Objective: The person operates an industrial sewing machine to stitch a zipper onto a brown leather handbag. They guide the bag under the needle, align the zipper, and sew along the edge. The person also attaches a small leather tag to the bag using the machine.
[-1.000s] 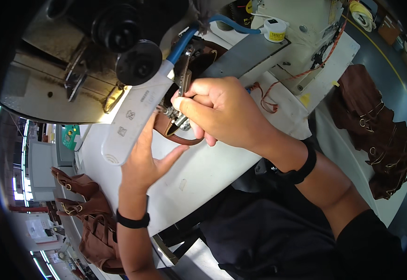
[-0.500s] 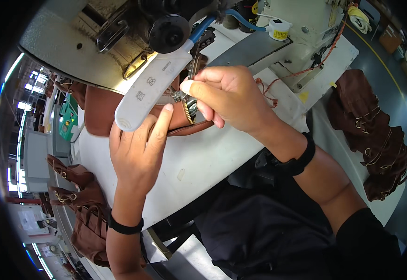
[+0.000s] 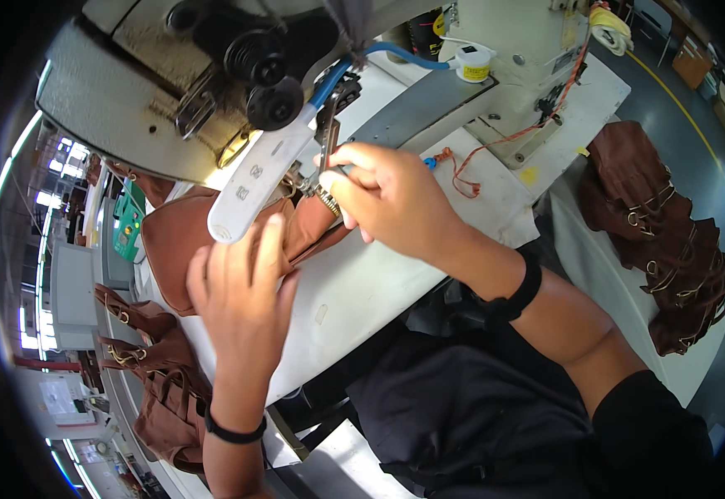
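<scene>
A brown leather piece [image 3: 171, 241] lies under the head of the sewing machine [image 3: 150, 100], with a gold-toothed zipper [image 3: 327, 200] along its right end. My left hand [image 3: 242, 287] rests on the leather's near side, fingers apart, their tips just below a long pale guard plate [image 3: 250, 179]. My right hand [image 3: 396, 200] is at the zipper end, thumb and forefinger pinched together beside the machine's metal foot parts [image 3: 327, 137]. What sits between those fingertips is hidden. The plate covers part of the stitching area.
Brown leather bags [image 3: 167, 391] hang along the table's left side. A stack of brown leather pieces with gold rings [image 3: 658, 241] lies on the right. An orange cord [image 3: 495, 145], a blue tube [image 3: 408, 56] and a small white round container [image 3: 472, 63] are by the machine.
The leather has swung toward me at its left end, showing more of its face. My left hand has slid down with fingers more spread. My right hand stays pinched by the zipper; the view shifted slightly.
</scene>
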A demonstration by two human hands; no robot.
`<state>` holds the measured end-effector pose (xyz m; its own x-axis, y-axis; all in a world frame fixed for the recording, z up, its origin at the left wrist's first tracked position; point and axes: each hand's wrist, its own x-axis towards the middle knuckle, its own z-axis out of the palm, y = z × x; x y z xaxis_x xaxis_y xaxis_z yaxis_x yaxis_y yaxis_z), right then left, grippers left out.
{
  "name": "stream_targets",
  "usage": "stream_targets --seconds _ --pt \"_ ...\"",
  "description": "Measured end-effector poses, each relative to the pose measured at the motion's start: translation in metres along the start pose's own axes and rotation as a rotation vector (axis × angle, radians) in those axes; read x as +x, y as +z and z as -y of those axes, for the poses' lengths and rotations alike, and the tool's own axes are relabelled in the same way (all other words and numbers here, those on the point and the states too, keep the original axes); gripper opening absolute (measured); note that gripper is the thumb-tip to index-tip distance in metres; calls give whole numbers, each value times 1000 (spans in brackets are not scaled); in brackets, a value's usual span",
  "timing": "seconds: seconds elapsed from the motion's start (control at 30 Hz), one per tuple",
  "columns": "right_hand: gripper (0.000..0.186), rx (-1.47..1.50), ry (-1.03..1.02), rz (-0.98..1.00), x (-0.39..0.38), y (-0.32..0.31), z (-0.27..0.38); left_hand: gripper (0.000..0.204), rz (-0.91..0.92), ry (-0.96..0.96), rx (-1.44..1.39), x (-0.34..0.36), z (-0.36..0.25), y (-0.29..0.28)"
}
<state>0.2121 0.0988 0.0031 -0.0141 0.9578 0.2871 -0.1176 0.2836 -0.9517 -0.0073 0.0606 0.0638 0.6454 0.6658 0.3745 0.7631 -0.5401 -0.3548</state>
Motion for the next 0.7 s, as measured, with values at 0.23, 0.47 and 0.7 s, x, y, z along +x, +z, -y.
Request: stream_targets --seconds 0.23,0.47,0.7 --pt "36 -199 -223 100 -39 -16 -53 49 86 6 312 -34 68 -50" --pt "31 54 47 407 -34 -8 -31 21 2 55 118 1 89 -98" --pt "48 1209 603 527 -25 -18 -19 15 445 -416 -645 67 124 -112"
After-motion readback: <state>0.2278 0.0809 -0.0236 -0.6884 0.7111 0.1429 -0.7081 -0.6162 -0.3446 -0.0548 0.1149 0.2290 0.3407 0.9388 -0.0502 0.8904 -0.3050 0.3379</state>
